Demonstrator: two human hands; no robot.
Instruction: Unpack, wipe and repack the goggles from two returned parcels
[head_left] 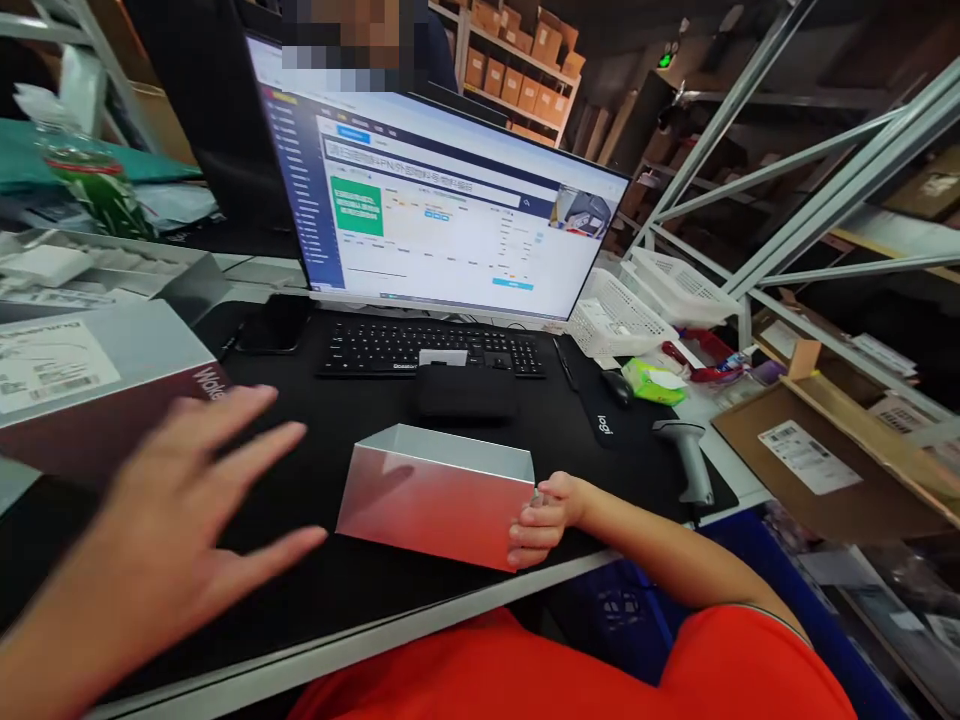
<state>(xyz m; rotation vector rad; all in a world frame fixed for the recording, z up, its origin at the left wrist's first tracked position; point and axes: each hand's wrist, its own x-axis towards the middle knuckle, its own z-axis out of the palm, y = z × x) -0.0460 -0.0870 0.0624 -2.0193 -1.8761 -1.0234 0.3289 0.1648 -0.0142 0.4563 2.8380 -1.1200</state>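
"Red carton [439, 510]: where is it in the head view?"

"On the black desk mat [352, 590], near the desk's front edge, directly before the person. Its outside runs paler toward the left end, and a grey inner surface shows along the top."

"Does anyone have hold of it?"

"Yes, the right hand [547, 518]. Its fingers are curled round the carton's right end, with several fingertips lying against the front face."

"And the left hand [187, 490]?"

"Spread wide, fingers apart and thumb stuck out, a bit blurred, with nothing in its grasp. It's out to the left of the carton, in front of a larger box [161, 335] with a printed label on top. Whether it touches that box, I can't tell."

"What's behind the carton?"

"A black case [466, 392] just behind it, then a keyboard [375, 348], then a lit monitor [450, 260]. Left of the keyboard lies a flat black device [274, 325]."

"Over to the right?"

"A black mouse [618, 389], a green tissue pack [652, 380] beside it, and a grey scanner [690, 462] nearer the person. Beyond the desk, a brown cardboard box [750, 425] bears a white label."
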